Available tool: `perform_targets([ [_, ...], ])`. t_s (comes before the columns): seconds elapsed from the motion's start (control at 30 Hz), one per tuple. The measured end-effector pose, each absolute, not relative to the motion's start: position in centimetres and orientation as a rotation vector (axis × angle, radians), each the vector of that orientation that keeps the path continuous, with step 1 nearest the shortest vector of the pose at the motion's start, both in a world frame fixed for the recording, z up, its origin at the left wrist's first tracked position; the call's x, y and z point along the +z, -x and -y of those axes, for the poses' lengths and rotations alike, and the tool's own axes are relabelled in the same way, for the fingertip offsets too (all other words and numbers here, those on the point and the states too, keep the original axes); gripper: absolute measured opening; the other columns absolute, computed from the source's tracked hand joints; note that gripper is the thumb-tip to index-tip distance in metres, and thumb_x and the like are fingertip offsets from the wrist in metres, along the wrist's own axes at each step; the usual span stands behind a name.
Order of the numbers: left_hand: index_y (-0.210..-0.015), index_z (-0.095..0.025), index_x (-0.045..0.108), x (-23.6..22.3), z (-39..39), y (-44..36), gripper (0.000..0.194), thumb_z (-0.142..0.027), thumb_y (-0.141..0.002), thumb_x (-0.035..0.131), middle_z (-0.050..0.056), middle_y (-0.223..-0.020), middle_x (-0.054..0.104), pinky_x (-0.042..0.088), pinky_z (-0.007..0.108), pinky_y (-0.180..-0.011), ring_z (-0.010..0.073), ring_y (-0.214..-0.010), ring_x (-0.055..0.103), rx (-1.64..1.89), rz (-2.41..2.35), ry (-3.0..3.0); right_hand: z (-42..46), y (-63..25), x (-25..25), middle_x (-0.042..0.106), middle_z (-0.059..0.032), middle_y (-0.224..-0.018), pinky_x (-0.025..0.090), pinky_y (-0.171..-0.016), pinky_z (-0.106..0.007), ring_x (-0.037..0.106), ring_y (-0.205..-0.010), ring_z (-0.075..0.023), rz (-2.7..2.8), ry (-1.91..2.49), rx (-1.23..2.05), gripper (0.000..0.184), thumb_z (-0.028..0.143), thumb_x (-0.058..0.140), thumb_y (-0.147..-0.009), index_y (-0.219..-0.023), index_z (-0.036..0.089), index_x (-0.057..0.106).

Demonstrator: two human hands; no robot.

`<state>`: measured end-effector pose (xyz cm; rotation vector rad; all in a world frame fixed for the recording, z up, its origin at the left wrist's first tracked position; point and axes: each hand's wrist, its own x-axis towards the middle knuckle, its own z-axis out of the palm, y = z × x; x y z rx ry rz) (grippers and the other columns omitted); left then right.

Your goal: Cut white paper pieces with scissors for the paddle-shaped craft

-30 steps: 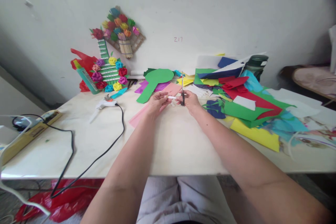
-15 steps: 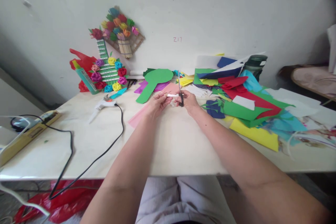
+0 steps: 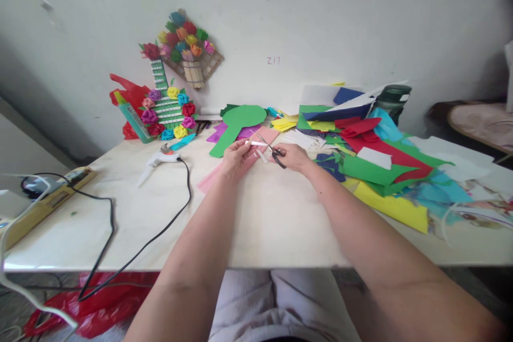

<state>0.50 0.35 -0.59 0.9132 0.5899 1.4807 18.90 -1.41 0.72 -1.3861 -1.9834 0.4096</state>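
Note:
My left hand (image 3: pixel 237 156) pinches a thin white paper strip (image 3: pixel 257 143) that points to the right. In my right hand (image 3: pixel 292 156) are black-handled scissors (image 3: pixel 277 157), their blades aimed up and to the left, close to the strip. Whether the blades touch the paper cannot be made out. A short white piece (image 3: pixel 261 156) shows just below, between the hands. Under my left hand lies pink paper (image 3: pixel 209 177). Just beyond is a green sheet (image 3: pixel 243 118) cut with a round head and a long tail, over purple paper (image 3: pixel 216 132).
A white glue gun (image 3: pixel 159 159) with a black cord lies left, near a power strip (image 3: pixel 52 203). A guitar-shaped craft with paper roses (image 3: pixel 167 112) and a glue bottle (image 3: pixel 134 122) stand behind. Coloured sheets (image 3: pixel 390 206) pile up on the right, before a dark bottle (image 3: pixel 393 100).
The scissors have turned from nearly upright to slanting up-left across the strip's end. My right hand has shifted slightly right, and the short white piece shows more clearly.

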Motion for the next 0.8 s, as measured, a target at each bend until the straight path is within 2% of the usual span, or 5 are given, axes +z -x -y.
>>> perform_targets([
  [0.2,-0.078,-0.012,0.062,-0.7,-0.5,-0.3,0.013,-0.009,-0.066,0.064,0.003,-0.074,0.064,0.049,0.02,-0.069,0.0076,-0.064,0.061,1.491,-0.605,-0.907,1.1,-19.1,0.2,0.065,-0.0006,-0.07,0.034,-0.052,-0.021,0.054,-0.062,-0.0125,2.085,1.339,0.41,0.035,0.051,0.06,-0.061,-0.081,0.022,0.066],
  [0.3,-0.08,-0.012,0.063,-0.9,-0.5,-0.2,0.013,-0.01,-0.067,0.063,0.003,-0.071,0.063,0.049,0.018,-0.062,0.0068,-0.06,0.059,1.493,-0.602,-0.913,0.5,-19.1,-0.5,0.063,-0.0015,-0.068,0.036,-0.051,-0.02,0.054,-0.061,-0.0124,2.062,1.25,0.553,0.033,0.046,0.062,-0.06,-0.08,0.019,0.066],
  [0.43,-0.079,-0.012,0.062,-0.9,-0.5,-0.1,0.011,-0.008,-0.068,0.061,0.002,-0.066,0.062,0.047,0.015,-0.056,0.005,-0.054,0.057,1.497,-0.62,-0.899,0.5,-19.1,-0.6,0.056,0.001,-0.059,0.036,-0.042,-0.02,0.049,-0.049,-0.0093,1.995,1.155,0.872,0.037,0.045,0.061,-0.062,-0.083,0.015,0.063],
  [0.6,-0.077,-0.011,0.062,-0.7,-0.5,-0.1,0.011,-0.005,-0.068,0.06,0.002,-0.066,0.062,0.047,0.014,-0.057,0.0041,-0.054,0.056,1.507,-0.622,-0.86,1.1,-19.1,0.1,0.049,0.0032,-0.053,0.036,-0.037,-0.018,0.045,-0.043,-0.0067,1.977,1.082,1.056,0.038,0.045,0.062,-0.062,-0.082,0.013,0.061],
  [0.8,-0.072,-0.01,0.062,-0.5,-0.4,-0.1,0.007,-0.006,-0.067,0.061,0.001,-0.064,0.061,0.046,0.014,-0.058,0.0036,-0.054,0.055,1.541,-0.641,-0.871,1.4,-19.0,0.4,0.051,0.0027,-0.052,0.038,-0.037,-0.018,0.047,-0.044,-0.0066,1.988,1.106,1.128,0.04,0.047,0.064,-0.061,-0.082,0.012,0.06],
])
